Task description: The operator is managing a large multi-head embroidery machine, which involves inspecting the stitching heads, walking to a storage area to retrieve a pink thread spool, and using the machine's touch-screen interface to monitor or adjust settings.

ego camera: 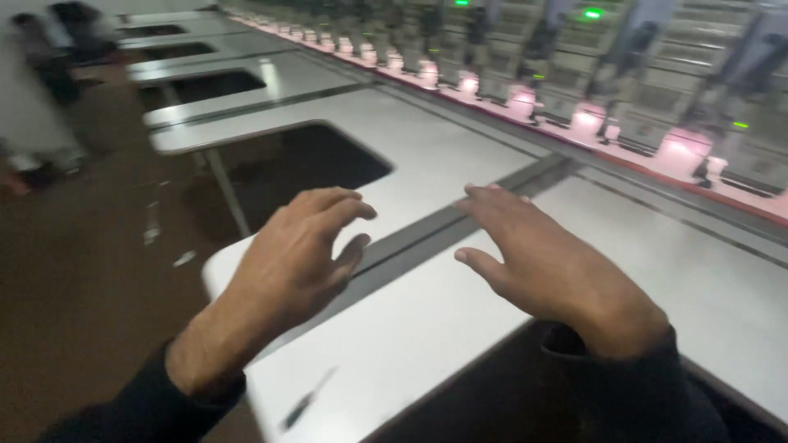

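— Both hands are hovering over the white machine table (460, 328), aren't they? What is each one doing?

— Yes. The left hand (291, 262) is reaching forward palm down, fingers curled loosely and spread a little, holding nothing. The right hand (542, 262) is lying flatter, fingers stretched ahead and thumb sticking out to the side, also empty. Whether the fingertips are actually touching the surface I cannot tell; motion blur is smearing the view.

— And what are they nearest to?

— A dark groove (435, 230) is running diagonally between two table panels, and both hands are sitting just beside it, one on each side. It is passing under the gap between them.

— How are the arms coming in?

— Both wrists are wearing dark sleeves; the forearms are angling inward from the lower corners, so the hands are converging toward the seam, near each other but apart.

— Anything else about?

— A small dark tool (308, 399), perhaps a screwdriver, is lying on the panel near the left forearm, untouched. Rectangular cut-outs (304, 168) are opening in the table along its near edge, probably for access underneath. Along the far side a row of embroidery heads (574, 74) is standing over a pink-lit strip, green indicator lights (593, 13) glowing above.
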